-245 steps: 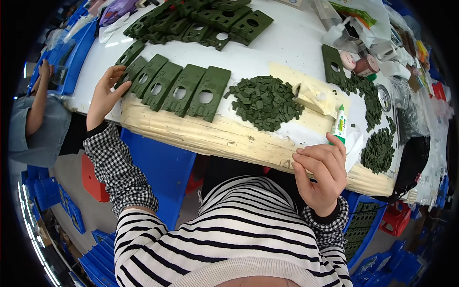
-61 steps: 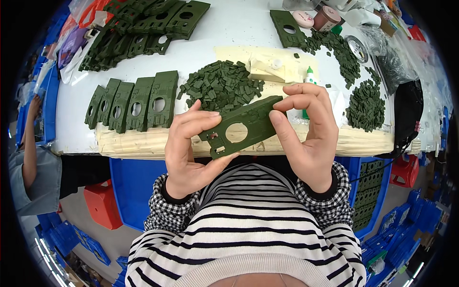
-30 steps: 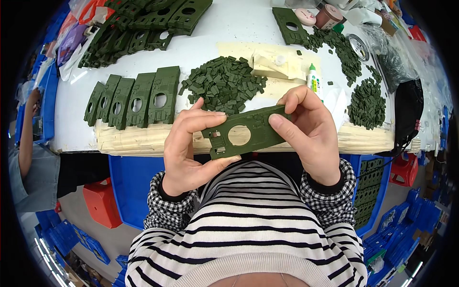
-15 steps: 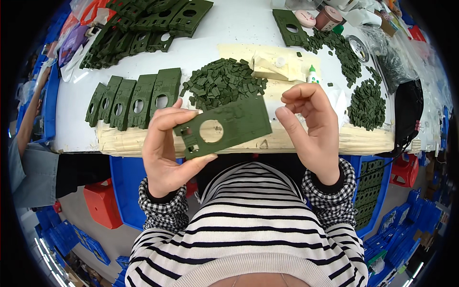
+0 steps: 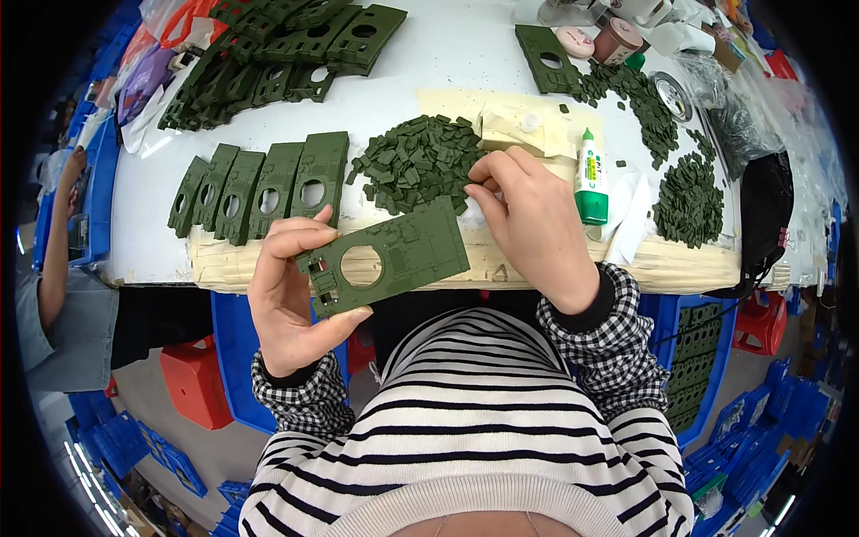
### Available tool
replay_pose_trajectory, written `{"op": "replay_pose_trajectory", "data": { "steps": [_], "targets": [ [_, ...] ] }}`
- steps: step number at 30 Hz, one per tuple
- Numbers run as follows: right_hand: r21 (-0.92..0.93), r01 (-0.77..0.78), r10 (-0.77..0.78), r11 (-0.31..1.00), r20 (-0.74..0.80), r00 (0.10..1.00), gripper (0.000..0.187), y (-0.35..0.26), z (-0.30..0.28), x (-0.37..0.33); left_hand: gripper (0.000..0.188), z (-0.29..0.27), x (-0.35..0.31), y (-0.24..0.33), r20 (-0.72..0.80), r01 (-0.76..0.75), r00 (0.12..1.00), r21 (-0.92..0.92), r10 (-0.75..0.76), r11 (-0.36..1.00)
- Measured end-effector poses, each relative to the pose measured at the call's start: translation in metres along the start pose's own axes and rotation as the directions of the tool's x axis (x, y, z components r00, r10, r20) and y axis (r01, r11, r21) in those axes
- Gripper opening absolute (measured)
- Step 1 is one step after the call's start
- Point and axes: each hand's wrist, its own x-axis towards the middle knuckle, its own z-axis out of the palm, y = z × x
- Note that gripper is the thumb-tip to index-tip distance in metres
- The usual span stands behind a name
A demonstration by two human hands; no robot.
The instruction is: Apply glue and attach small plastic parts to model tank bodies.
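My left hand grips a dark green plastic model tank hull by its left end, thumb below and fingers above. The hull is tilted, its right end higher, and a large round hole shows near the gripped end. At the right edge of a heap of small green plastic pieces, my right hand has thumb and fingertips pinched together. Whatever lies between those fingertips is too small to make out. Just right of this hand stands a glue bottle with a green cap and green base.
Several similar hulls lean in a row at left, with a stack of more hulls behind. More small pieces lie at right near a single hull. A blue crate holds green parts. A co-worker's arm shows far left.
My right hand has moved left to the heap, and its fingers have closed into a pinch. The hull in my left hand has shifted left. The glue bottle is now in fuller view.
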Motion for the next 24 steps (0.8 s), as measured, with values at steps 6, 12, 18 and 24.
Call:
{"op": "replay_pose_trajectory", "data": {
  "steps": [6, 12, 18, 24],
  "targets": [
    [0.036, 0.005, -0.007, 0.999, 0.051, 0.999, 0.010, -0.0001, -0.0021, 0.0017, 0.059, 0.0026, 0.0002, -0.0017, -0.014, -0.007, 1.000, -0.027, 0.006, 1.000],
    [0.007, 0.045, -0.045, 0.999, 0.061, 0.997, 0.010, 0.0027, -0.0040, 0.0005, 0.059, 0.0000, -0.0013, -0.0026, -0.027, -0.001, 1.000, -0.024, 0.001, 1.000],
    [-0.040, 0.018, -0.017, 0.999, 0.034, 0.999, 0.009, 0.0038, -0.0041, -0.0010, 0.059, -0.0011, -0.0027, -0.0036, -0.058, 0.009, 0.998, -0.032, -0.011, 0.999],
    [-0.081, -0.001, 0.003, 0.997, 0.036, 0.999, 0.012, 0.0034, -0.0022, 0.0007, 0.059, -0.0008, -0.0013, -0.0029, -0.053, 0.000, 0.999, -0.008, 0.000, 1.000]
  ]
}}
